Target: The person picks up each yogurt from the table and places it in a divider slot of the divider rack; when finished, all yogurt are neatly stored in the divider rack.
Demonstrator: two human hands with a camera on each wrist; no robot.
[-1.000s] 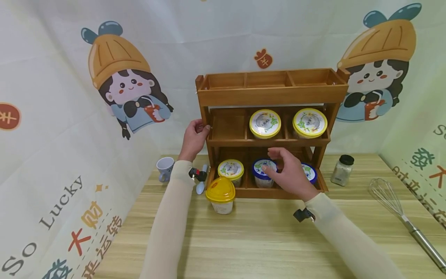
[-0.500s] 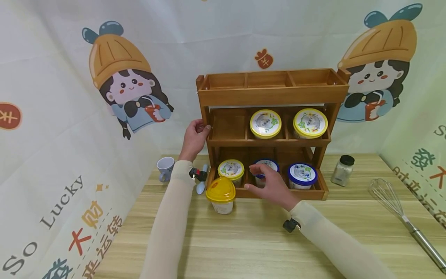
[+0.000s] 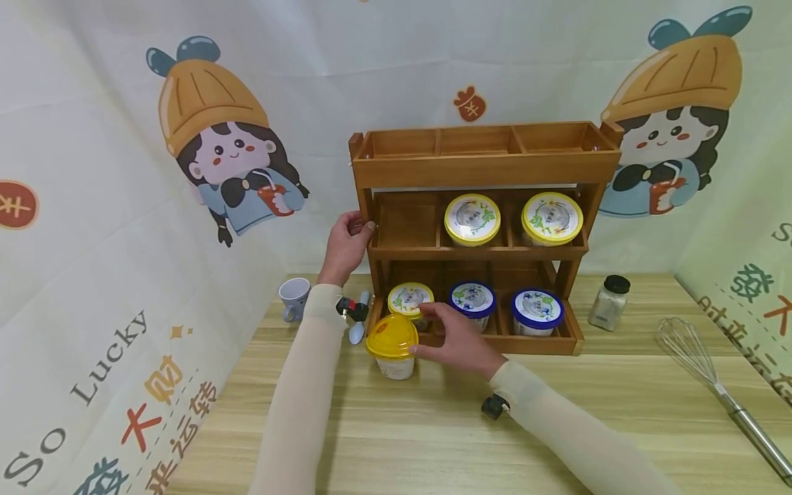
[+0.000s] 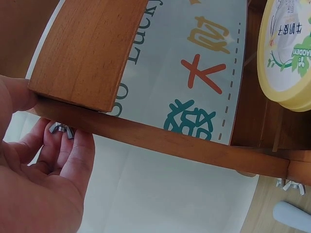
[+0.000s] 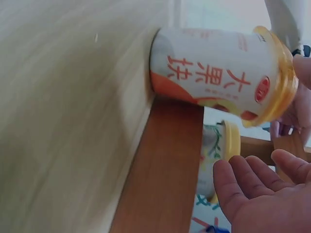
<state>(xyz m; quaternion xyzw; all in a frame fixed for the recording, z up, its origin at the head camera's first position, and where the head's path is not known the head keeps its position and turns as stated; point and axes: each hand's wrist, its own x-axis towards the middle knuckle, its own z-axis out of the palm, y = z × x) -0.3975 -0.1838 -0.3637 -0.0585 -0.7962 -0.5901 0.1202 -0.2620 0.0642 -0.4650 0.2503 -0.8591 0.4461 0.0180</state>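
A wooden shelf rack point(image 3: 482, 172) stands against the backdrop. My left hand point(image 3: 343, 251) grips its left side upright, thumb in front and fingers behind, near a wing nut point(image 4: 61, 129). In front of the rack's lower left corner sits a yogurt cup point(image 3: 396, 368) with a domed yellow lid. My right hand point(image 3: 460, 340) is just right of that cup, fingers loosely spread and the thumb at the lid's edge; contact is unclear. Behind it, the bottom tier bears a yellow-lidded tub point(image 3: 408, 297) and two blue-lidded tubs point(image 3: 472, 297). Two yellow-lidded tubs point(image 3: 472, 218) occupy the middle tier.
Left of the rack are a mug point(image 3: 293, 295) and a pale spoon point(image 3: 356, 333). To the right stand a black-capped jar point(image 3: 609, 302) and a metal whisk point(image 3: 711, 381) lying on the wooden table point(image 3: 433, 440). A printed cloth point(image 3: 371, 82) hangs behind and at both sides.
My right hand has moved left and slightly down, from over the blue-lidded tubs to the domed-lid yogurt cup. The left hand keeps its hold on the rack.
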